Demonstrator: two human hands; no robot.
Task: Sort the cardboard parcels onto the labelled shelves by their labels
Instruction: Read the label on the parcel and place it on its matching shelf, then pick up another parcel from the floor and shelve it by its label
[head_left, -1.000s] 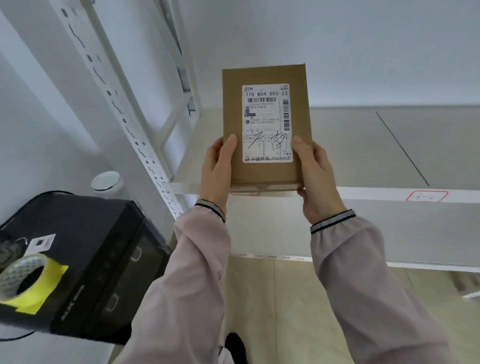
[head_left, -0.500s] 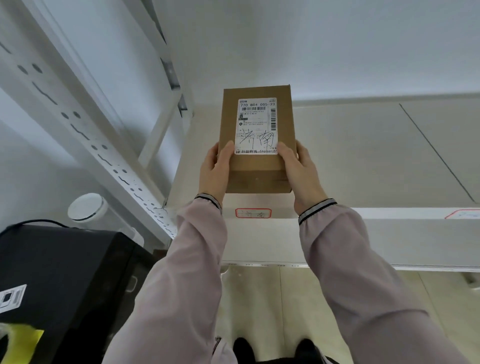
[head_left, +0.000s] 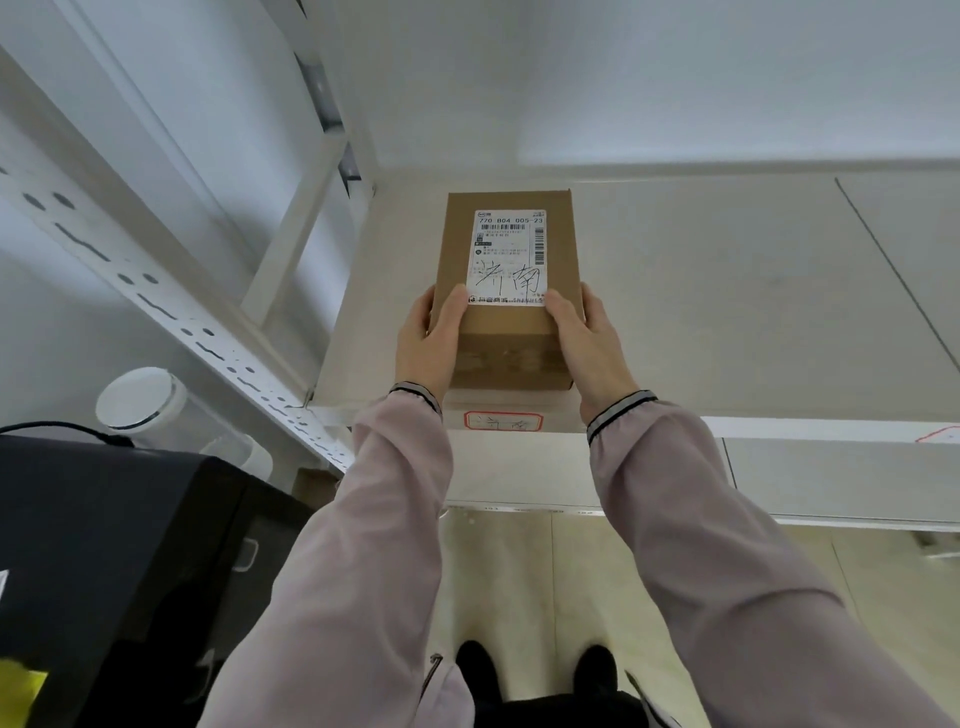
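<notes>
Parcel: a brown rectangular cardboard parcel (head_left: 506, 291) sits over the front left part of the pale shelf board, its long side running away from the person. Whether its underside already rests on the board cannot be told.
Parcel label: a white printed shipping label (head_left: 510, 257) covers most of the top face, with a barcode, the code 770 B04 005-23 and two large handwritten black characters.
Left hand: the left hand (head_left: 428, 340) grips the parcel's near left side, thumb lying on the top face beside the label, fingers wrapped round the side wall.
Right hand: the right hand (head_left: 584, 343) clasps the near right side in the same way, thumb on top touching the label's lower corner. The two hands are apart, with the parcel clamped between them.
Sleeves: both forearms wear pale pink sleeves (head_left: 395, 519) with dark striped cuffs.
Shelf: a white metal shelf (head_left: 727, 291) with a flat pale board; a thin dark seam crosses it on the right.
Shelf tag: a red-bordered white tag (head_left: 503, 420) with handwriting is stuck on the front edge directly below the parcel, between the two wrists. A second red-bordered tag (head_left: 940, 434) shows at the far right edge.
Upright: a white perforated steel post (head_left: 171, 317) slants along the left.
Beside the shelf: a black box-shaped unit (head_left: 119, 561) stands at lower left, and a white round-topped cylinder (head_left: 136, 400) stands behind it.
Floor: beige tiles, with two dark shoes (head_left: 535, 670) below.
</notes>
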